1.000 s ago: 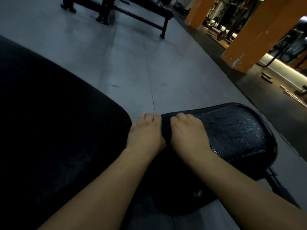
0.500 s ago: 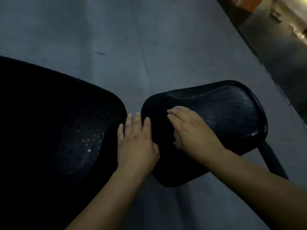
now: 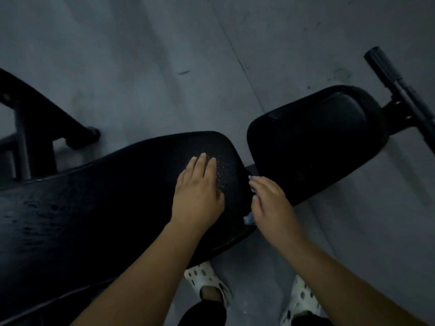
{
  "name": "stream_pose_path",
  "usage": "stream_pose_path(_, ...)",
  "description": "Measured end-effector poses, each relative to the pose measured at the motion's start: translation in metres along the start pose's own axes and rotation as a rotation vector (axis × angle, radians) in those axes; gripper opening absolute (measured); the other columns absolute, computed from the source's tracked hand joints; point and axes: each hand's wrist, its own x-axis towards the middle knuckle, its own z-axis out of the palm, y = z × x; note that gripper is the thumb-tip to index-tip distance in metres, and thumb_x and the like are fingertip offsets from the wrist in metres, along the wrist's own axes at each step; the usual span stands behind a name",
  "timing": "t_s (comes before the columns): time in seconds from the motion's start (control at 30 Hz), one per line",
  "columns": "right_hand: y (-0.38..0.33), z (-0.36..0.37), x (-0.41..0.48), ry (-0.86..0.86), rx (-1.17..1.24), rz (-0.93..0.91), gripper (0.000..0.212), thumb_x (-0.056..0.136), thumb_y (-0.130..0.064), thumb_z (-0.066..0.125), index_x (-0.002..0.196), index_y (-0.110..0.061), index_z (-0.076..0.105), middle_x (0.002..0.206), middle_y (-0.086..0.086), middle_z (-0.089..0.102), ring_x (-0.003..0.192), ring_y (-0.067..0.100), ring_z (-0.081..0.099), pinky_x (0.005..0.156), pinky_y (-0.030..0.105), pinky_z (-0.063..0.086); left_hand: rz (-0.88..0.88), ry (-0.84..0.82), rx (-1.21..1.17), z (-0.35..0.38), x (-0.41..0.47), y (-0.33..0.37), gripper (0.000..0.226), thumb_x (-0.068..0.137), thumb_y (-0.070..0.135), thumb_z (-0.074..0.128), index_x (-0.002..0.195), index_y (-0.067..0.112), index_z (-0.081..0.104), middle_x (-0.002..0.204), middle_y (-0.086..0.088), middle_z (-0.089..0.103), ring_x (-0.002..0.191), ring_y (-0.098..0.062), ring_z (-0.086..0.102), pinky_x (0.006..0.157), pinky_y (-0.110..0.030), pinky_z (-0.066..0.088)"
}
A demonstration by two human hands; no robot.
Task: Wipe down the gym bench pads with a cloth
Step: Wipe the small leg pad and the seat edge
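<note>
The long black back pad (image 3: 106, 208) runs from the left edge to the middle, with water droplets near its right end. The smaller black seat pad (image 3: 315, 142) sits to its right across a narrow gap. My left hand (image 3: 197, 191) lies flat, palm down, on the right end of the back pad. My right hand (image 3: 270, 203) hovers at the gap between the pads, pressing a pale cloth (image 3: 250, 217) of which only small bits show under the palm.
A black handle bar (image 3: 397, 85) sticks out at the seat pad's far right end. The dark bench frame and its foot (image 3: 82, 135) stand at the left. My two white perforated shoes (image 3: 207, 281) rest on the grey floor (image 3: 164, 67) below the bench.
The view has tilted down and shifted, so my feet now show. My left hand moved onto the back pad; my right hand slid off the seat pad toward the gap.
</note>
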Motion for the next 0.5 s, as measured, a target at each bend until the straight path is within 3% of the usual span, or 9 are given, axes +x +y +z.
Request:
stream_pose_path(0.1, 0.004, 0.024, 0.006, 0.044, 0.045, 0.051, 0.040, 0.101, -0.012, 0.048, 0.140, -0.009, 0.053, 0.145, -0.003, 0.048, 0.135, 0.009, 0.042, 0.114, 0.032, 0.038, 0.034, -0.028, 0.052, 0.012, 0.015, -0.013, 0.070, 0.098, 0.031, 0.046, 0.159, 0.017, 0.015, 0.167, -0.007, 0.010, 0.154, -0.023, 0.007, 0.125, -0.040, 0.011)
stream_pose_path(0.17, 0.016, 0.047, 0.011, 0.062, 0.090, 0.114, 0.045, 0.101, -0.017, 0.049, 0.145, -0.010, 0.047, 0.151, -0.002, 0.042, 0.138, 0.009, 0.039, 0.115, 0.025, 0.035, 0.032, -0.065, 0.118, 0.036, 0.024, -0.024, 0.067, 0.099, 0.035, 0.041, 0.159, 0.017, 0.017, 0.167, -0.007, 0.010, 0.154, -0.024, 0.006, 0.125, -0.043, 0.010)
stream_pose_path(0.23, 0.030, 0.081, 0.011, 0.033, 0.123, 0.203, 0.057, 0.101, -0.031, 0.049, 0.153, -0.012, 0.034, 0.161, 0.000, 0.026, 0.147, 0.010, 0.027, 0.116, 0.017, 0.026, 0.028, -0.084, 0.202, 0.064, 0.029, -0.040, 0.064, 0.099, 0.041, 0.036, 0.156, 0.014, 0.028, 0.165, -0.009, 0.019, 0.153, -0.027, 0.014, 0.124, -0.048, 0.015)
stream_pose_path(0.33, 0.046, 0.128, 0.004, -0.018, -0.010, 0.213, 0.075, 0.098, -0.056, 0.033, 0.156, -0.010, 0.025, 0.166, 0.002, 0.012, 0.153, 0.015, 0.005, 0.122, 0.031, 0.016, 0.074, -0.100, 0.340, 0.100, 0.028, -0.063, 0.067, 0.099, 0.046, 0.030, 0.154, 0.008, 0.034, 0.163, -0.013, 0.024, 0.152, -0.030, 0.020, 0.121, -0.052, 0.020)
stream_pose_path(0.4, 0.057, 0.139, 0.019, 0.011, 0.002, 0.233, 0.074, 0.097, -0.055, 0.032, 0.156, -0.010, 0.024, 0.166, 0.002, 0.011, 0.153, 0.014, 0.003, 0.121, 0.031, 0.014, 0.108, -0.063, 0.358, 0.113, 0.028, -0.070, 0.066, 0.100, 0.043, 0.031, 0.155, 0.006, 0.030, 0.163, -0.014, 0.021, 0.153, -0.030, 0.016, 0.122, -0.053, 0.018)
stream_pose_path(0.5, 0.062, 0.139, 0.086, 0.095, 0.127, 0.344, 0.076, 0.099, -0.039, 0.048, 0.158, -0.011, 0.010, 0.167, 0.006, 0.005, 0.153, 0.019, 0.010, 0.122, 0.034, 0.018, 0.101, -0.015, 0.373, 0.120, 0.031, -0.070, 0.066, 0.099, 0.041, 0.034, 0.156, 0.007, 0.027, 0.164, -0.014, 0.019, 0.153, -0.028, 0.014, 0.122, -0.052, 0.016)
